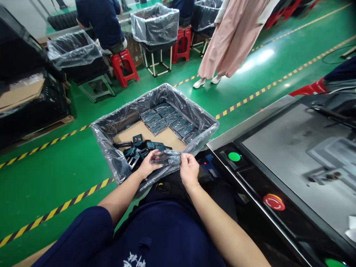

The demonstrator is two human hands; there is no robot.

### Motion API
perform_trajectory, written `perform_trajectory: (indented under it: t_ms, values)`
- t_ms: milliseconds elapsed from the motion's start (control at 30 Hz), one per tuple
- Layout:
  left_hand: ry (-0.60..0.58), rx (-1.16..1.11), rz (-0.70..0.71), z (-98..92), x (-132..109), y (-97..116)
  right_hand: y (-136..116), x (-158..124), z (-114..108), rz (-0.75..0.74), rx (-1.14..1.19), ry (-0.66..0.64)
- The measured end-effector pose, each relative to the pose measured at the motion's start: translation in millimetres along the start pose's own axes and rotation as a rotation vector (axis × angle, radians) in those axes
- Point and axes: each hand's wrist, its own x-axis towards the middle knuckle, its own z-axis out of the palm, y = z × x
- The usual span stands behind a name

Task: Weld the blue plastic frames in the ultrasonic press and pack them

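My left hand [148, 165] and my right hand [189, 170] both grip a clear plastic bag [167, 158] with a dark item inside it, just above the near rim of a plastic-lined box [155, 92]. Loose dark teal plastic parts [139, 150] lie in a heap right below my left hand. Flat bagged dark teal pieces [169, 120] are laid in overlapping rows at the far side of the box. A cardboard base [147, 134] shows between the heap and those rows.
To my right stands a black machine with a grey metal top [294, 159], a green button [234, 156] and a red stop button [274, 202]. Lined bins [155, 26] and red stools [124, 66] stand ahead, with seated co-workers and a standing person [232, 40] on the green floor.
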Motion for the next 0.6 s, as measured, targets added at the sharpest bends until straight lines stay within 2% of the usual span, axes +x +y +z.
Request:
perform_trajectory:
  t_ms: [167, 300, 367, 500, 600]
  values:
    - [-0.082, 0.177, -0.076, -26.3, 2, 5, -3, 3, 3, -0.069, -0.105, -0.064]
    - [0.042, 0.386, -0.161, -47.2, 1, 24, -5, 3, 9, -0.203, -0.193, -0.132]
    - [0.039, 0.414, -0.069, -47.9, -4, 42, -6, 4, 12, -0.276, -0.252, -0.178]
    - [-0.115, 0.486, 0.305, -28.0, -15, 76, -12, 6, 19, -0.34, -0.34, -0.253]
    - [-0.081, 0.621, 0.455, -9.2, -17, 84, -19, 8, 24, -0.357, -0.339, -0.272]
